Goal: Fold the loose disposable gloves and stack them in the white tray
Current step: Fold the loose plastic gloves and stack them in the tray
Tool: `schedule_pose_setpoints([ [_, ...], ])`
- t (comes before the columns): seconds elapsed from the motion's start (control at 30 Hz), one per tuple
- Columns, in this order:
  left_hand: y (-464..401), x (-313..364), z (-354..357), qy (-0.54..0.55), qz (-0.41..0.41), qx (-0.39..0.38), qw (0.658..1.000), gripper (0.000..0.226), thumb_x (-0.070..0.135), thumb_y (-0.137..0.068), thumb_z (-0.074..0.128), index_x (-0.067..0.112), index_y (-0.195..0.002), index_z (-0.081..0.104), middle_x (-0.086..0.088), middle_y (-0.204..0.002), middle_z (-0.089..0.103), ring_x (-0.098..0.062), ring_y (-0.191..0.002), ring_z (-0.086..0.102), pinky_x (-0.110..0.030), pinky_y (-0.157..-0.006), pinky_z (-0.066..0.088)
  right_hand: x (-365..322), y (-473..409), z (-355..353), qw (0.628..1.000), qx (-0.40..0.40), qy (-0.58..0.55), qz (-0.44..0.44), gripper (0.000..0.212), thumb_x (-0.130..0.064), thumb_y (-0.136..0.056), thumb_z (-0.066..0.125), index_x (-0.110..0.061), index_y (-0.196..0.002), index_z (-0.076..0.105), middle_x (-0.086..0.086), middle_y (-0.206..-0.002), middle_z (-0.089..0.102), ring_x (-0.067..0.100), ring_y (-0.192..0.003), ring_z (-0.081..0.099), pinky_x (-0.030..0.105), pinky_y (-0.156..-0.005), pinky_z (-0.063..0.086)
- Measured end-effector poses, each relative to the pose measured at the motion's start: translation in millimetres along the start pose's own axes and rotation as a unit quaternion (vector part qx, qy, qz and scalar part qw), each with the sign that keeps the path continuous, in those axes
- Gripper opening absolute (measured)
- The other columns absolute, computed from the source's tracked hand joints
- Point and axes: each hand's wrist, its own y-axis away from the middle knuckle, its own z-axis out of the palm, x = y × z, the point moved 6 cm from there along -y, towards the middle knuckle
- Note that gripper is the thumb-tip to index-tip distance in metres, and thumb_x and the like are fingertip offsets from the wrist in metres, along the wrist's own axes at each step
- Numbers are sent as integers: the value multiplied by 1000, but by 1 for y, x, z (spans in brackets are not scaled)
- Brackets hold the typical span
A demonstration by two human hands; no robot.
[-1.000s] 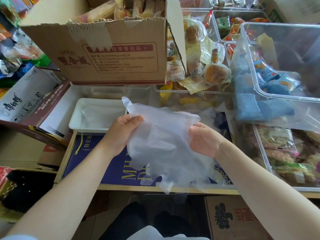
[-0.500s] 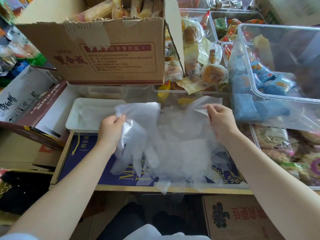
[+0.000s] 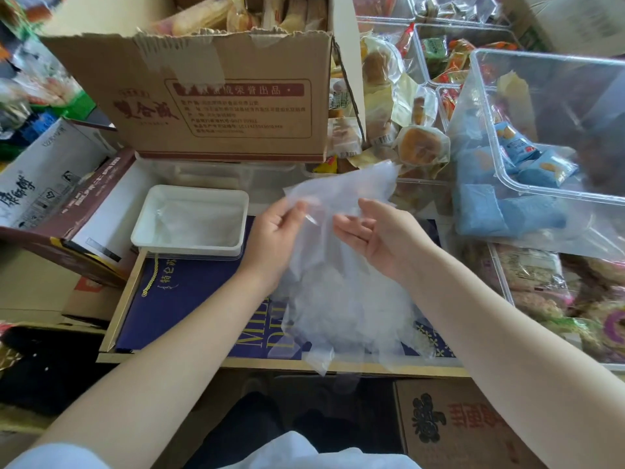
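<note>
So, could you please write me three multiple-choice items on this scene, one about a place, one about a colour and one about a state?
1. Where does the white tray sit relative to the hands?
A. to their left
B. to their right
C. under them

2. What colour is the surface under the loose gloves?
A. red
B. dark blue
C. green

3. How is the glove held?
A. lying flat in the tray
B. pinched by the left hand
C. crushed in the right hand

Answers: 1 A, the tray lies left of both hands. 2 B, navy with gold lettering. 3 B, left fingers pinch its edge while the right palm is open.
</note>
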Motion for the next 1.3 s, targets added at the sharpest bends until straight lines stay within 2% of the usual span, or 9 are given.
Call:
schedule_pose_setpoints([
  [0.1, 8, -10, 7, 50, -64, -40, 996, 23, 24, -97, 46, 34, -90, 66, 14, -87, 66, -1, -82, 58, -21, -75, 46, 2, -2, 8, 996, -5, -88, 16, 15, -8, -98, 42, -3, -85, 46, 28, -96, 66, 25, -60, 69, 36, -59, 59],
  [0.23, 9, -8, 2, 61, -74, -53, 994, 24, 24, -99, 42, 32, -95, 64, 12, -95, 67, -7, -93, 61, -24, -83, 48, 4, -8, 13, 989, -25, -142, 38, 26, -12, -99, 42, -4, -124, 38, 29, -93, 65, 30, -64, 70, 39, -59, 59],
  [0.43, 3, -17, -12, 55, -86, -56, 993, 27, 28, -100, 39, 27, -96, 65, 4, -95, 70, -14, -92, 64, -30, -82, 51, 3, -6, 10, 996, -51, 72, 17, 8, -10, -95, 46, -8, -89, 51, 14, -93, 65, 22, -77, 67, 33, -71, 58],
  [0.6, -14, -20, -36, 10, -66, 9, 998, 27, 27, -100, 40, 25, -90, 65, 1, -92, 68, -19, -91, 63, -31, -78, 51, -27, 6, 11, 865, -158, 445, -170, 11, -3, -73, 59, -10, -69, 66, -3, -78, 63, 17, -73, 55, 30, -69, 42],
  [0.67, -22, -20, -45, -11, -57, 22, 998, 29, 28, -100, 41, 29, -85, 66, 4, -93, 68, -20, -96, 63, -34, -86, 50, -31, 17, 12, 806, -224, 503, -218, 43, 14, -74, 58, -20, -49, 48, -11, -64, 59, 23, -71, 61, 27, -68, 45],
  [0.77, -33, -16, -49, -22, -34, 11, 999, 31, 27, -100, 41, 29, -85, 67, 2, -98, 69, -23, -102, 62, -44, -96, 47, -27, 26, 16, 767, -273, 537, -221, 42, 20, -69, 45, -18, -59, 32, 2, -60, 46, 19, -57, 54, 24, -58, 42],
  [1.0, -39, -5, -35, -45, -3, -44, 998, 27, 30, -99, 39, 28, -93, 66, -4, -103, 68, -28, -104, 60, -44, -96, 44, -14, 38, 35, 620, -375, 680, -112, 42, 11, -75, 44, -24, -69, 66, -11, -63, 63, 6, -61, 56, 14, -64, 44],
  [1.17, -24, 4, -2, -54, -2, -172, 984, 27, 19, -101, 38, 19, -99, 65, 2, -104, 65, -7, -99, 57, -17, -90, 41, -25, 33, 45, 590, -325, 718, -173, 12, -10, -86, 62, -14, -89, 73, -1, -78, 72, 11, -72, 65, 21, -74, 49],
  [1.3, -7, 1, 11, -11, -73, -265, 961, 26, 33, -97, 44, 21, -101, 67, -3, -97, 66, -16, -92, 58, -31, -83, 43, -46, 25, 49, 602, -221, 690, -335, 16, -17, -84, 68, -19, -69, 64, -12, -64, 59, 6, -56, 49, 24, -55, 34],
])
